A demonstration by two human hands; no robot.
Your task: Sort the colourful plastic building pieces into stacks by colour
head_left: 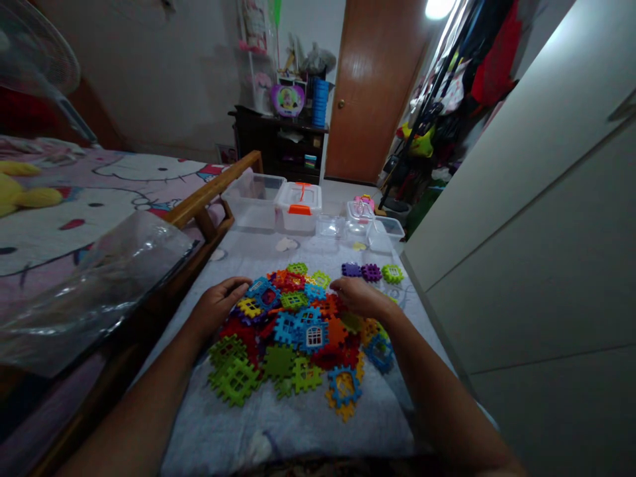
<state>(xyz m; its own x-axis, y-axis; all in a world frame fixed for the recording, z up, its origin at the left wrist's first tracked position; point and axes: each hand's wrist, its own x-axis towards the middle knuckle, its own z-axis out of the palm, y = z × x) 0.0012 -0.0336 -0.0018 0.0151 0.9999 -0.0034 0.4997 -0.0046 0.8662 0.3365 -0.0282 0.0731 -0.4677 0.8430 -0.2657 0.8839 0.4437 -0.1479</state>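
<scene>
A heap of colourful plastic interlocking square tiles (298, 334) lies on a grey cloth (278, 424) on the floor. My left hand (218, 305) rests on the heap's left edge, fingers curled over a yellow and blue tile. My right hand (360, 297) lies on the heap's upper right, fingers bent down onto the tiles; what they grip is hidden. Two purple tiles (361, 271) and a green tile (392, 273) lie apart just beyond my right hand.
Clear plastic boxes (253, 199), one with an orange latch (299, 205), and small clear tubs (382, 232) stand beyond the cloth. A wooden bed frame (209, 199) with a plastic bag (94, 278) runs along the left. A white cupboard (521, 232) stands at the right, a door (372, 93) behind.
</scene>
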